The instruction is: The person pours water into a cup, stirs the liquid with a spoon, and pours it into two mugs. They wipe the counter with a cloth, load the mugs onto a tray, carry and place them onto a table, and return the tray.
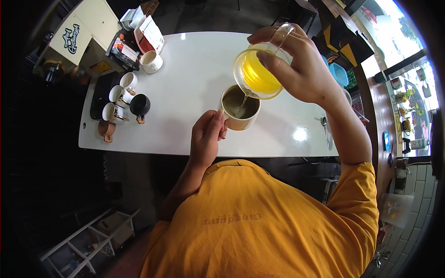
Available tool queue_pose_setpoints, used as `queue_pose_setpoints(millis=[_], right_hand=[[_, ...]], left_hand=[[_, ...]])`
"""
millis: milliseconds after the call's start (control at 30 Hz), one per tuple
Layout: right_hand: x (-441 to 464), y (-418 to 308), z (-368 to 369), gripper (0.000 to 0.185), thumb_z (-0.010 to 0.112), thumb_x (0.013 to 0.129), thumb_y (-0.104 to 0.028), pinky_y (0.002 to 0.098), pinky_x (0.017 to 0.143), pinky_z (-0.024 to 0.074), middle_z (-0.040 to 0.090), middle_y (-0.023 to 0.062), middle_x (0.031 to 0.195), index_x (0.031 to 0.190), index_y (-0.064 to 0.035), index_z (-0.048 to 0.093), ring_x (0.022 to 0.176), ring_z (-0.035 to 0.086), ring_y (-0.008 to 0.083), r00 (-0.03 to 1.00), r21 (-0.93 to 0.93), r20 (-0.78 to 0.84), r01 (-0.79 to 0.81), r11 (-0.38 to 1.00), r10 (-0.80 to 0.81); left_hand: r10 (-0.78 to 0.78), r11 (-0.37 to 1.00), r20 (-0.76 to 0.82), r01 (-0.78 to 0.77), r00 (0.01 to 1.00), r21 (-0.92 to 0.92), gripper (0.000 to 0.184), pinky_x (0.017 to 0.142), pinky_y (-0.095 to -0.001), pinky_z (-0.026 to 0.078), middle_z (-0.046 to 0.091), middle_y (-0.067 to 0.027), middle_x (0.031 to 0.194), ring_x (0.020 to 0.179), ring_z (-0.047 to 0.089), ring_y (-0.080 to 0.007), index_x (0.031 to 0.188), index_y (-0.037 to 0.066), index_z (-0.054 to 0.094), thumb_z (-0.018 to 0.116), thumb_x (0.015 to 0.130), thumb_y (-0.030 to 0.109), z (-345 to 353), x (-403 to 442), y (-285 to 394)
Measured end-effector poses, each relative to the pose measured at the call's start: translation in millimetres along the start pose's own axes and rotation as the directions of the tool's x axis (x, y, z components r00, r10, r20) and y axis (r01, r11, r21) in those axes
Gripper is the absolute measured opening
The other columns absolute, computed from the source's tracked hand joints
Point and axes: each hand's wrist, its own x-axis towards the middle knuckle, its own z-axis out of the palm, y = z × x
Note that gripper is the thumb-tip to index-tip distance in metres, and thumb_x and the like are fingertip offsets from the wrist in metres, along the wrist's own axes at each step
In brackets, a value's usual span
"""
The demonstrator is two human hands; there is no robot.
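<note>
My right hand [296, 65] grips the handle of a glass cup [259, 74] and tilts it to the left. Yellow liquid fills much of the glass, and a thin stream runs from its lip. Below, the stream lands in a cream mug [240, 124] that holds greyish-green liquid. Fingers of my left hand [207, 134] are closed round the mug's handle on its left side. The mug looks roughly upright, over the white table [185, 83]; whether its base touches the tabletop I cannot tell.
At the left stand several white cups [129, 81], a black cup [140, 105] and a brown cup [106, 129]. Another cream mug [151, 62] is by some bags [149, 33] near a cream machine [83, 30]. A spoon [326, 129] lies at the table's right.
</note>
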Motion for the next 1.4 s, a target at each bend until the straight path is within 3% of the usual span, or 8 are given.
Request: queue_pose_setpoints(millis=[67, 167, 500, 567, 700, 800, 867, 1400], right_hand=[[-0.2, 4.9, 4.5, 0.036, 0.050, 0.088, -0.031, 0.0402, 0.098, 0.0396, 0.066, 0.0141, 0.103, 0.098, -0.0024, 0.069, 0.097, 0.060, 0.0280, 0.998, 0.009, -0.050, 0.040, 0.999, -0.040], [4.1, 3.4, 5.7, 0.035, 0.050, 0.087, -0.030, 0.0396, 0.099, 0.0379, 0.066, 0.0134, 0.102, 0.095, -0.0013, 0.069, 0.094, 0.062, 0.0267, 0.997, 0.014, -0.051, 0.061, 0.998, -0.060], [17.9, -3.5, 10.6, 0.035, 0.051, 0.087, -0.031, 0.0397, 0.102, 0.0363, 0.066, 0.0134, 0.103, 0.095, -0.0013, 0.068, 0.099, 0.061, 0.0273, 0.987, 0.039, -0.032, 0.162, 0.986, -0.160], [21.1, -5.1, 11.8, 0.031, 0.051, 0.086, -0.024, 0.0411, 0.093, 0.0406, 0.065, 0.0149, 0.109, 0.098, 0.0002, 0.067, 0.098, 0.059, 0.0290, 0.982, 0.072, 0.007, 0.190, 0.979, -0.191], [27.6, -8.2, 16.3, 0.031, 0.052, 0.086, -0.024, 0.0408, 0.092, 0.0410, 0.065, 0.0152, 0.109, 0.098, 0.0005, 0.067, 0.098, 0.059, 0.0295, 0.973, 0.087, 0.025, 0.225, 0.970, -0.228], [31.4, -12.6, 19.3, 0.031, 0.052, 0.086, -0.024, 0.0402, 0.093, 0.0411, 0.065, 0.0155, 0.109, 0.098, 0.0007, 0.066, 0.099, 0.059, 0.0299, 0.965, 0.077, 0.014, 0.261, 0.962, -0.263], [33.5, -13.8, 23.3, 0.036, 0.051, 0.087, -0.032, 0.0400, 0.104, 0.0341, 0.066, 0.0142, 0.102, 0.094, -0.0009, 0.068, 0.099, 0.061, 0.0280, 0.969, 0.112, -0.016, 0.248, 0.962, -0.248], [49.8, -30.6, 33.7, 0.034, 0.053, 0.085, -0.030, 0.0397, 0.101, 0.0356, 0.066, 0.0147, 0.101, 0.094, 0.0000, 0.067, 0.098, 0.060, 0.0286, 0.950, 0.157, -0.016, 0.310, 0.938, -0.311]], left_hand=[[0.012, 1.000, -0.006, -0.012, 1.000, 0.001, 0.029, 0.056, -0.0225, 0.033, 0.043, 0.0016, 0.066, 0.060, 0.042, -0.0079, 0.076, 0.008, 0.048, 0.046, 0.100, 0.025, 0.6, -1.5, 0.5], [0.014, 1.000, -0.025, -0.013, 1.000, 0.005, 0.028, 0.055, -0.0223, 0.033, 0.044, 0.0016, 0.066, 0.060, 0.042, -0.0078, 0.077, 0.008, 0.048, 0.046, 0.100, 0.025, 0.4, -3.5, 2.9], [0.037, 0.999, -0.113, -0.035, 0.993, 0.017, 0.027, 0.056, -0.0226, 0.032, 0.044, 0.0014, 0.066, 0.060, 0.042, -0.0080, 0.077, 0.008, 0.048, 0.046, 0.099, 0.024, -4.5, -15.1, 6.8], [0.039, 0.999, -0.128, -0.036, 0.991, 0.025, 0.027, 0.056, -0.0228, 0.032, 0.044, 0.0014, 0.066, 0.060, 0.042, -0.0081, 0.077, 0.008, 0.048, 0.046, 0.099, 0.024, -5.8, -17.7, 8.3], [0.060, 0.998, -0.165, -0.053, 0.984, 0.046, 0.028, 0.056, -0.0228, 0.032, 0.043, 0.0012, 0.066, 0.060, 0.042, -0.0080, 0.076, 0.008, 0.046, 0.045, 0.099, 0.024, -8.2, -22.9, 10.4], [0.081, 0.996, -0.198, -0.074, 0.977, 0.044, 0.030, 0.056, -0.0225, 0.033, 0.044, 0.0011, 0.065, 0.059, 0.042, -0.0072, 0.075, 0.008, 0.047, 0.046, 0.099, 0.024, -9.3, -26.0, 10.4], [0.092, 0.996, -0.218, -0.088, 0.972, 0.028, 0.030, 0.055, -0.0221, 0.033, 0.046, 0.0011, 0.063, 0.059, 0.042, -0.0064, 0.074, 0.007, 0.047, 0.047, 0.099, 0.024, -10.8, -28.1, 10.5], [0.094, 0.995, -0.287, -0.101, 0.953, -0.009, 0.028, 0.055, -0.0216, 0.034, 0.046, 0.0014, 0.066, 0.059, 0.042, -0.0059, 0.076, 0.006, 0.048, 0.048, 0.099, 0.024, -23.9, -44.3, 20.0]])
